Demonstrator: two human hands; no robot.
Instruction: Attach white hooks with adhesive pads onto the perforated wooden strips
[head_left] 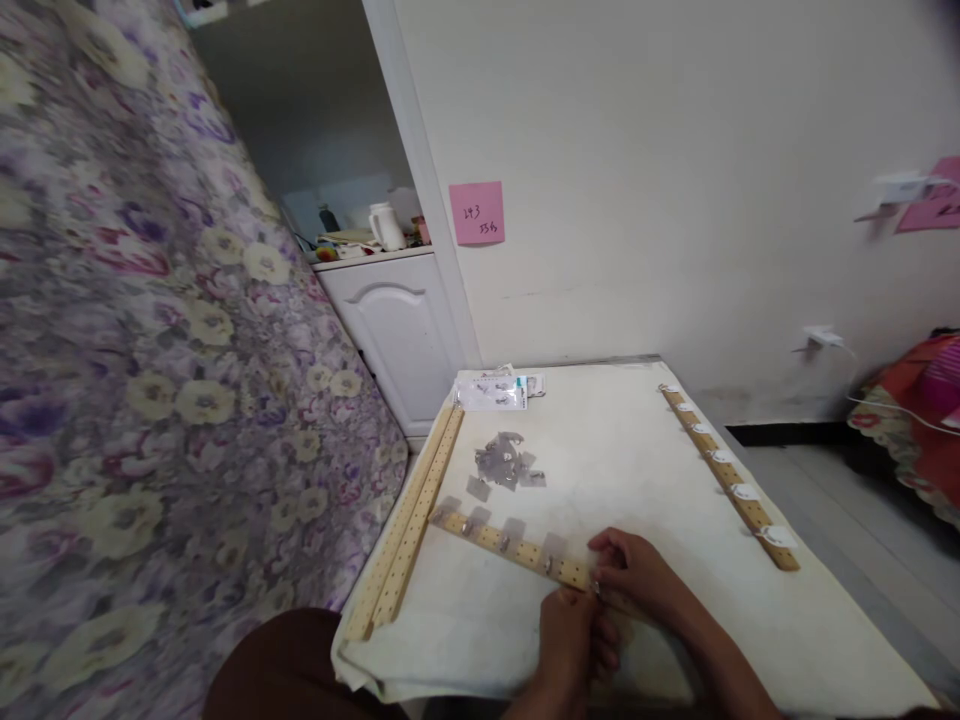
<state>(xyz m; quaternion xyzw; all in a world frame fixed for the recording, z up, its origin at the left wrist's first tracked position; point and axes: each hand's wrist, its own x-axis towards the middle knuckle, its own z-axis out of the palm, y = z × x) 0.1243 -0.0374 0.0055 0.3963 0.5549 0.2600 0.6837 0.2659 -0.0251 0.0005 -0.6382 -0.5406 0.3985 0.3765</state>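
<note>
A light wooden strip with rows of holes (486,536) lies slantwise in front of me. Several small shiny metal pieces are set along it, each with a greyish see-through square beside it. At its near right end, my left hand (571,632) is closed with its fingers curled at the strip's edge. Just above and to the right, my right hand (636,572) has thumb and fingers bent together over that end. A small shiny bit shows between the hands, but the fingers mostly hide it. Beyond the strip lies a loose pile of similar see-through squares and metal pieces (501,460).
Two long holed wooden strips (420,510) lie along the table's left edge. Another strip (739,480) on the right carries several white-tagged pieces. Flat printed packets (491,392) lie at the back left corner of the cloth-covered table (600,440). A flowered curtain (187,350) hangs at left.
</note>
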